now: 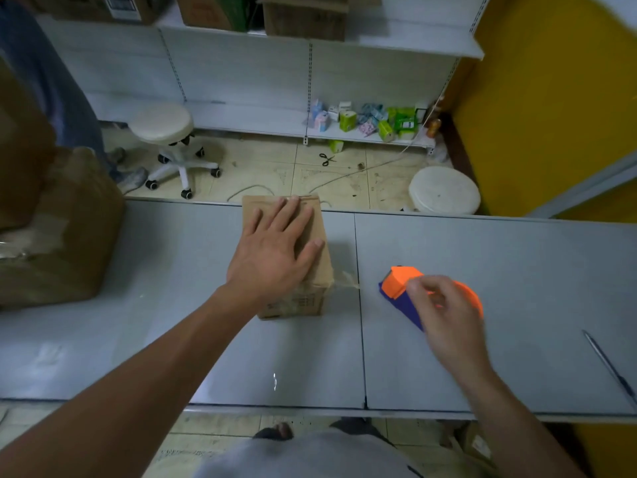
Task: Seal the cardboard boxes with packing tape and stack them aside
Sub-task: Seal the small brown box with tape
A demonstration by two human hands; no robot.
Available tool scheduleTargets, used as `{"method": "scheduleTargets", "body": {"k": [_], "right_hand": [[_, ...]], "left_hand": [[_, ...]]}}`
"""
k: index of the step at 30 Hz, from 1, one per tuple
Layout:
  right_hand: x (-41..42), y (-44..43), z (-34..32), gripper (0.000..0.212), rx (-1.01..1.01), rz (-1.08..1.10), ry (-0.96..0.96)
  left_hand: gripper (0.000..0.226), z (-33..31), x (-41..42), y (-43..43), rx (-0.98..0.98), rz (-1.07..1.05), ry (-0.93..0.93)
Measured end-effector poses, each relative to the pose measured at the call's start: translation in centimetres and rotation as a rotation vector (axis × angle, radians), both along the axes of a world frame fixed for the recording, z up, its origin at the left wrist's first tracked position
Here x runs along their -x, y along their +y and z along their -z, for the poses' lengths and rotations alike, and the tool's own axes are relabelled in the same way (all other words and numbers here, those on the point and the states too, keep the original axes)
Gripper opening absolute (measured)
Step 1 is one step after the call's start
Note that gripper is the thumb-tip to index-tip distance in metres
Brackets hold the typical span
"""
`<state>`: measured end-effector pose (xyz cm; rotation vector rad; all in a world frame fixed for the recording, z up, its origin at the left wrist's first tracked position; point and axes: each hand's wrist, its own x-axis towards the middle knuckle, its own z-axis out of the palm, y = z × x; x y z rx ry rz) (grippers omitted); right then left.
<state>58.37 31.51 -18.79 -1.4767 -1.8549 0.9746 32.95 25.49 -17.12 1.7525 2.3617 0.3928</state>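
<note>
Your left grip (272, 257) is lying flat and released, pressing the box (296, 303) at mid-table (138, 322). Keep holding the flaps down while taping. Your right grip (444, 315) is blurring over the dispenser (403, 279); whether it is grasping cannot be told. Count: one box, one dispenser.

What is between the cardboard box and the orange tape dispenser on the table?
In the head view, only bare grey table crossed by a dark panel seam, plus a loose tape tail sticking out from the cardboard box.
</note>
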Motion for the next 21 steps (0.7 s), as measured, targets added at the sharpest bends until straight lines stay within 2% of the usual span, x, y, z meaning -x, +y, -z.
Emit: {"method": "scheduleTargets", "body": {"k": [1,2,3,5,8,11,13,17,21], "right_hand": [[1.8,-0.8,0.1,0.016,0.27,0.001,0.177],[3.4,-1.4,0.4,0.021,0.452,-0.007,0.289],[4.6,-1.8,0.8,0.026,0.487,-0.015,0.344],[6.1,-2.5,0.9,0.038,0.219,-0.084,0.291],[7.4,-2.3,0.2,0.061,-0.186,-0.375,0.165],[9.0,-0.9,0.6,0.07,-0.392,-0.671,-0.023],[9.9,0.2,1.5,0.072,-0.48,-0.765,-0.11],[11.0,0.4,3.4,0.06,-0.712,-0.735,-0.083],[11.7,0.4,4.7,0.054,-0.796,-0.683,0.007]], "left_hand": [[0.06,-0.1,0.0,0.0,-0.01,-0.005,-0.03],[0.058,-0.4,0.0,-0.1,-0.021,-0.01,-0.075],[0.056,-0.6,0.0,-0.2,-0.035,-0.015,-0.133],[0.053,-1.2,0.0,-0.4,-0.09,-0.035,-0.288],[0.051,-1.7,0.4,-1.0,-0.197,-0.01,-0.492],[0.051,-1.9,1.5,-1.8,-0.309,0.156,-0.357],[0.058,-1.5,2.7,-2.8,-0.314,0.25,-0.228],[0.081,1.8,4.4,-4.5,-0.209,0.356,-0.012],[0.071,4.5,4.5,-4.0,-0.36,0.39,0.022]]}}
